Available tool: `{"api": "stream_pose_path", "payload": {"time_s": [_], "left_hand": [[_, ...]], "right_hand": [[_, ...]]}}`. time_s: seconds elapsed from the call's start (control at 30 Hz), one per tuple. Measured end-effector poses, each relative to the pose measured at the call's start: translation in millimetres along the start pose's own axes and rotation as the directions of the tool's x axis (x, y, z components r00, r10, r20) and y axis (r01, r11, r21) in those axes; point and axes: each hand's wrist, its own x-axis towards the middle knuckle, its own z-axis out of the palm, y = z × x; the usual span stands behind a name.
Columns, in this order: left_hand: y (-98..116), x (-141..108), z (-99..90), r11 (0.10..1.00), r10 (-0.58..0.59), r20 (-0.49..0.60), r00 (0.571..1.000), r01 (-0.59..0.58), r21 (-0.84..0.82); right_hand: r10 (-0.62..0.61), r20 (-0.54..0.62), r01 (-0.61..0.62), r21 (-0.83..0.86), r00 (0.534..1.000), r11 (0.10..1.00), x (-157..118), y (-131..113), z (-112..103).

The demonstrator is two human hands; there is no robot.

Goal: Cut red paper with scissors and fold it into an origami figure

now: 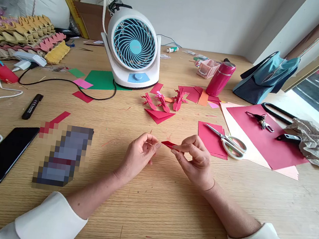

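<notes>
A small folded piece of red paper (169, 144) is pinched in my right hand (194, 161), its pointed end facing left. My left hand (141, 154) is at that tip with thumb and fingers pressed together; whether it grips the paper's end or something tiny I cannot make out. Both hands are just above the wooden table (145, 213). Beyond them, several folded red paper figures (163, 102) stand beside a folded red paper piece (159, 116). White-handled scissors (232, 145) lie to the right on red paper sheets (209, 139).
A white fan (134, 48) stands at the back, its black cable running left. Phones (3, 154) and a black marker (32, 107) lie left. On the right are a pink bottle (221, 79), a blue bag (265, 79), a large red sheet (267, 139) and keys (261, 121).
</notes>
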Motion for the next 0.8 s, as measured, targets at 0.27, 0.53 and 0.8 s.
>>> {"api": "stream_pose_path", "payload": {"time_s": [0.27, 0.53, 0.8], "left_hand": [[5.2, -0.3, 1.2, 0.813, -0.321, 0.300, 0.898, 0.424, -0.399], [2.4, 4.1, 0.7, 0.832, -0.303, 0.061, 0.951, 0.296, -0.469], [-0.6, 3.5, 0.6, 0.889, -0.248, -0.007, 0.969, 0.225, -0.400]], "right_hand": [[-0.213, 0.323, 0.261, -0.114, 0.922, 0.959, -4.2, 0.7, -5.4], [0.353, 0.240, -0.387, 0.113, 0.904, 0.915, -6.2, 4.6, 15.7], [0.503, 0.483, -0.687, 0.365, 0.716, 0.628, -5.5, 1.9, 22.4]]}}
